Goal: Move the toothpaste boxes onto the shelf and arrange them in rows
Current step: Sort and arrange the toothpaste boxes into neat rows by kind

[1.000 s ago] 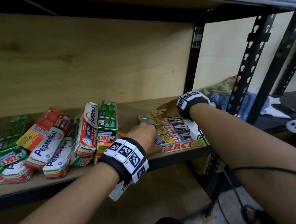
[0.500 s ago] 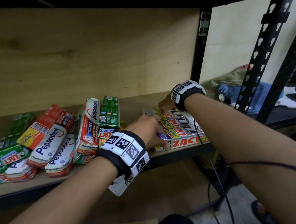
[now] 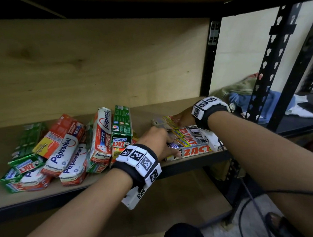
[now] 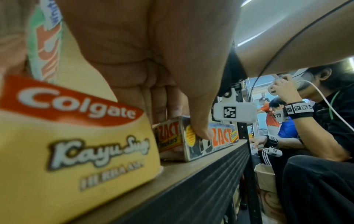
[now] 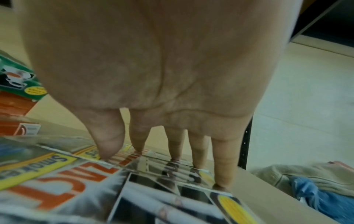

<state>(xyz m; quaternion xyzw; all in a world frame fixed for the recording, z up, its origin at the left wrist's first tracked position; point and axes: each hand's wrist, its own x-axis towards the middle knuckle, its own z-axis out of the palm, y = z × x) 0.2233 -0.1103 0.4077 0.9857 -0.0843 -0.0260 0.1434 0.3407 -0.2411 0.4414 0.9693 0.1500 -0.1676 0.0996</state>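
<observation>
Wooden shelf (image 3: pixel 179 108) carries, at its front right corner, a row of flat ZACT boxes (image 3: pixel 195 151): square it by pressing inward with the left hand (image 3: pixel 156 138), thumb curled against the front box, and the right hand (image 3: pixel 183 118), its fingers straight on top.

The shelf (image 3: pixel 149 107) is a pale wooden board with a ribbed black metal front edge, backed by a wooden panel and held by black perforated uprights. On its left half lies a loose heap of toothpaste boxes (image 3: pixel 67 150), red-and-white Pepsodent cartons and green Zact cartons tilted and overlapping one another, with a yellow Colgate box (image 4: pixel 76 144) at the front edge. On its right half, near the front edge, a row of Zact Smokers boxes (image 3: pixel 192 143) lies flat, side by side and touching.
</observation>
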